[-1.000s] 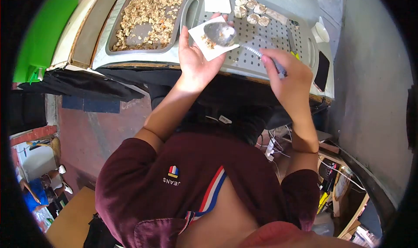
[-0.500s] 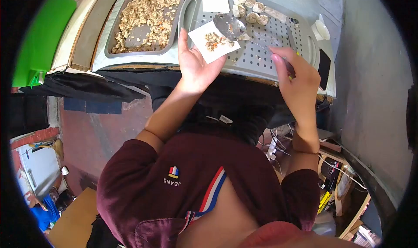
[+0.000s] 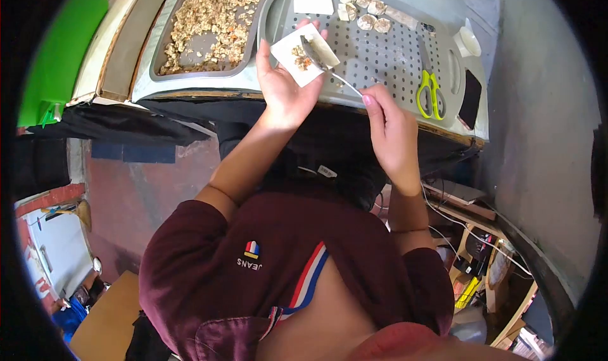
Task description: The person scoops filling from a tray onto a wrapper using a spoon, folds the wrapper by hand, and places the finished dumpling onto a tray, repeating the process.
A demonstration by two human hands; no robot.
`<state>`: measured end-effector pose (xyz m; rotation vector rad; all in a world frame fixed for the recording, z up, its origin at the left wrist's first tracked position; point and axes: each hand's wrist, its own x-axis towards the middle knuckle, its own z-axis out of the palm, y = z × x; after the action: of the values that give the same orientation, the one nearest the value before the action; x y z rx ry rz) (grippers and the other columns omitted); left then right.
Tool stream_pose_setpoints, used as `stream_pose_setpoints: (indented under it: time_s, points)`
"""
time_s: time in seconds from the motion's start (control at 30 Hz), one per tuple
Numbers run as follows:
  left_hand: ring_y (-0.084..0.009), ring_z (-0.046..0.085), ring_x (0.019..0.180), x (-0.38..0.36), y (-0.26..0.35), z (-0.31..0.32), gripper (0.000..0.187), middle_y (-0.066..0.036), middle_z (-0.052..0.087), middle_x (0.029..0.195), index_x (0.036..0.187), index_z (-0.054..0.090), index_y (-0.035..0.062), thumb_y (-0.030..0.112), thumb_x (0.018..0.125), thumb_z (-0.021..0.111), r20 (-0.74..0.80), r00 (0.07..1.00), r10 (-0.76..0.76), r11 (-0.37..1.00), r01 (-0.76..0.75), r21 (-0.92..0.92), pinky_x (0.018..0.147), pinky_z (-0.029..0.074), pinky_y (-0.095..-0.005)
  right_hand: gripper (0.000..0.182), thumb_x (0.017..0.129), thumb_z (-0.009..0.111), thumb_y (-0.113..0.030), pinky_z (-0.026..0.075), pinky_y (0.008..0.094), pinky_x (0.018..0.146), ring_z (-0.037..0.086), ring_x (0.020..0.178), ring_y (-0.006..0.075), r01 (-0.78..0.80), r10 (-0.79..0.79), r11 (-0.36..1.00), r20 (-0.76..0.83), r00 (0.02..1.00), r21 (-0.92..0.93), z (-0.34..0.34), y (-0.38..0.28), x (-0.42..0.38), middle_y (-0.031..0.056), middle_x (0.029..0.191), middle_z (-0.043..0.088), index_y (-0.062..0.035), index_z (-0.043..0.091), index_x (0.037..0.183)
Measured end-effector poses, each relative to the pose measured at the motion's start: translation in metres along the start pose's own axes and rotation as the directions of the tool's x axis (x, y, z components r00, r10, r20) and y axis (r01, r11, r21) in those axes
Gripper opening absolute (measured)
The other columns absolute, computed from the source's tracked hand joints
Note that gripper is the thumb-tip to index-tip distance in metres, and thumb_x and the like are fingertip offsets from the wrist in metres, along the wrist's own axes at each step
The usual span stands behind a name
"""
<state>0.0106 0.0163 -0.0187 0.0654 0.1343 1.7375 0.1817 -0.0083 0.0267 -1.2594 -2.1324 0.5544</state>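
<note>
A square white wrapper (image 3: 290,45) with a small heap of crumbly filling (image 3: 301,59) rests on my left hand (image 3: 286,88), palm up, fingers behind it. My right hand (image 3: 394,130) pinches the thin handle of a metal spoon (image 3: 315,56); the spoon's bowl is turned on edge against the filling. Beyond lies a grey perforated tray (image 3: 380,63) bearing a stack of white wrappers (image 3: 313,0) and several small wrapped pieces (image 3: 366,23). A metal pan (image 3: 201,58) of the crumbly filling stands at the left.
Green-handled scissors (image 3: 431,96) lie on the tray's right side. A black phone (image 3: 469,99) and a white cup (image 3: 467,42) are near the table's right end. A green container (image 3: 63,50) stands at the far left. A grey wall (image 3: 538,139) rises at the right.
My right hand and the spoon have moved left, uncovering the scissors. The spoon bowl has turned from flat to on edge over the wrapper. Fingers of my left hand now show behind the wrapper.
</note>
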Motion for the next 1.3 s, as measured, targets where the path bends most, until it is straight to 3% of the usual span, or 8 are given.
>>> stream_pose_setpoints:
  time_s: [0.37, 0.5, 0.6, 0.7, 1.0, 1.07, 1.17, 1.3]
  points:
    - [-0.0331, 0.034, 0.131, -0.001, -0.003, -0.003, 0.07, -0.019, 0.038, 0.14, 0.136, 0.035, -0.0042, 0.051, 0.092, 0.034, -0.045, 0.998, -0.039, 0.999, 0.038, -0.024, 0.112, 0.022, -0.0432, 0.014, 0.095, 0.048, -0.024, 0.04, 0.042, 0.052, 0.056, 0.061, 0.0348, -0.062, 0.06, 0.995, -0.034, 0.998, -0.079, -0.008, 0.001, 0.001, 0.0129, 0.067, 0.057, -0.0126, 0.056, 0.093]
    - [-0.0336, 0.036, 0.13, -0.001, -0.003, -0.003, 0.07, -0.019, 0.039, 0.14, 0.134, 0.037, -0.0039, 0.052, 0.092, 0.035, -0.05, 0.997, -0.057, 0.998, 0.057, 0.005, 0.111, 0.022, -0.0433, 0.012, 0.09, 0.057, -0.016, 0.045, 0.0303, 0.056, 0.056, 0.057, 0.0263, 0.128, -0.137, 0.988, -0.113, 0.984, -0.085, -0.004, 0.006, -0.001, 0.0105, 0.074, 0.062, -0.0086, 0.065, 0.096]
    - [-0.0337, 0.035, 0.13, 0.0, -0.002, -0.01, 0.071, -0.02, 0.038, 0.14, 0.135, 0.037, -0.0039, 0.053, 0.092, 0.035, -0.07, 0.996, -0.049, 0.998, 0.051, 0.021, 0.111, 0.022, -0.0434, 0.011, 0.088, 0.059, -0.015, 0.046, 0.03, 0.057, 0.058, 0.058, 0.0242, 0.075, -0.09, 0.976, -0.064, 0.994, -0.204, -0.008, 0.001, -0.002, 0.0094, 0.078, 0.065, -0.01, 0.067, 0.095]
    - [-0.0335, 0.033, 0.132, -0.004, 0.0, -0.009, 0.073, -0.02, 0.037, 0.14, 0.136, 0.035, -0.0043, 0.053, 0.092, 0.034, -0.057, 0.996, -0.075, 0.997, 0.073, -0.04, 0.112, 0.022, -0.0429, 0.008, 0.088, 0.059, -0.022, 0.041, 0.0375, 0.051, 0.057, 0.06, 0.0293, 0.072, -0.096, 0.974, -0.105, 0.99, -0.216, -0.01, -0.004, -0.003, 0.0062, 0.069, 0.057, -0.0175, 0.064, 0.091]
    - [-0.0343, 0.028, 0.135, -0.009, 0.017, -0.007, 0.077, -0.021, 0.033, 0.143, 0.139, 0.028, -0.0056, 0.055, 0.091, 0.032, -0.009, 0.995, -0.096, 0.995, 0.095, -0.041, 0.113, 0.019, -0.0428, 0.009, 0.089, 0.057, -0.021, 0.043, 0.0383, 0.052, 0.058, 0.062, 0.0306, 0.2, -0.207, 0.959, -0.015, 0.978, -0.203, -0.01, 0.0, 0.01, 0.0072, 0.07, 0.058, -0.0158, 0.063, 0.091]
    - [-0.0327, 0.032, 0.133, -0.009, 0.023, -0.013, 0.077, -0.02, 0.038, 0.14, 0.136, 0.033, -0.0053, 0.057, 0.09, 0.037, -0.023, 0.994, -0.107, 0.988, 0.104, -0.117, 0.113, 0.02, -0.0416, 0.009, 0.089, 0.056, -0.022, 0.045, 0.039, 0.055, 0.06, 0.065, 0.0312, 0.191, -0.207, 0.967, -0.087, 0.974, -0.169, -0.013, 0.008, 0.018, 0.0076, 0.073, 0.06, -0.0151, 0.062, 0.091]
    - [-0.0337, 0.031, 0.133, -0.012, 0.03, -0.012, 0.077, -0.022, 0.036, 0.14, 0.137, 0.032, -0.0063, 0.055, 0.09, 0.038, 0.036, 0.986, -0.16, 0.974, 0.164, -0.156, 0.113, 0.019, -0.0412, 0.012, 0.089, 0.057, -0.025, 0.045, 0.0378, 0.058, 0.061, 0.067, 0.0302, -0.096, 0.073, 0.948, -0.084, 0.994, -0.304, -0.035, 0.012, 0.026, 0.009, 0.069, 0.061, -0.0139, 0.059, 0.091]
    - [-0.0343, 0.031, 0.133, -0.013, 0.036, -0.01, 0.076, -0.022, 0.035, 0.141, 0.137, 0.031, -0.0053, 0.054, 0.09, 0.039, 0.091, 0.966, -0.243, 0.952, 0.256, -0.17, 0.113, 0.019, -0.0419, 0.012, 0.085, 0.062, -0.021, 0.045, 0.0374, 0.061, 0.061, 0.067, 0.0287, -0.045, 0.067, 0.968, 0.082, 0.994, -0.248, -0.028, 0.072, 0.035, 0.0091, 0.07, 0.061, -0.0099, 0.062, 0.088]
